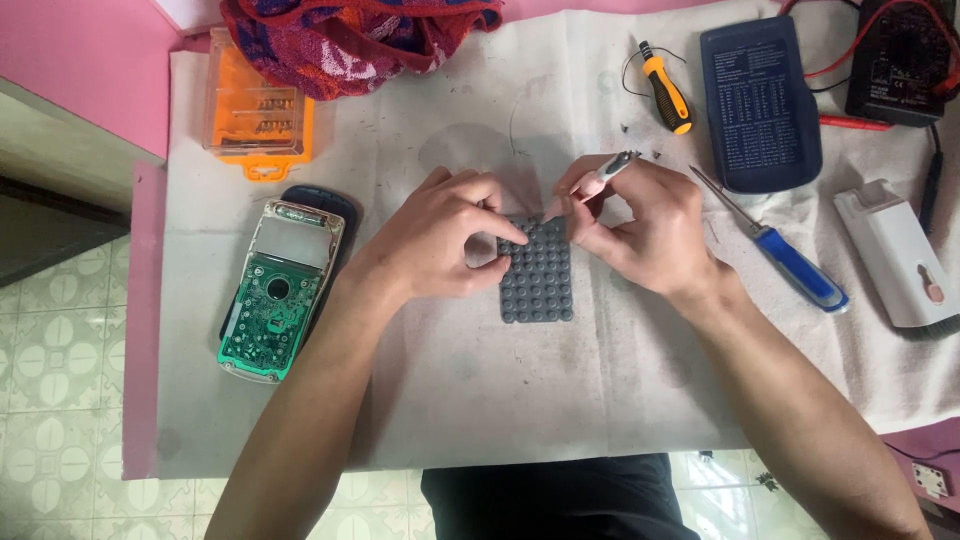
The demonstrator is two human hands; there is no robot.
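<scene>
At frame centre my left hand (440, 240) pins the grey keypad (537, 280) to the worktop (560, 400) while my right hand (640, 235) grips a brush (590, 183) over it; the opened circuit board (272, 300) lies left, unassembled.

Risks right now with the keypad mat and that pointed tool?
1. The right hand presses a pointed tool onto the grey rubber keypad mat; a slip may nick it or the left hand fingertips beside it.
2. The bare green circuit board sits near the table edge, so an elbow might knock it off.
</scene>
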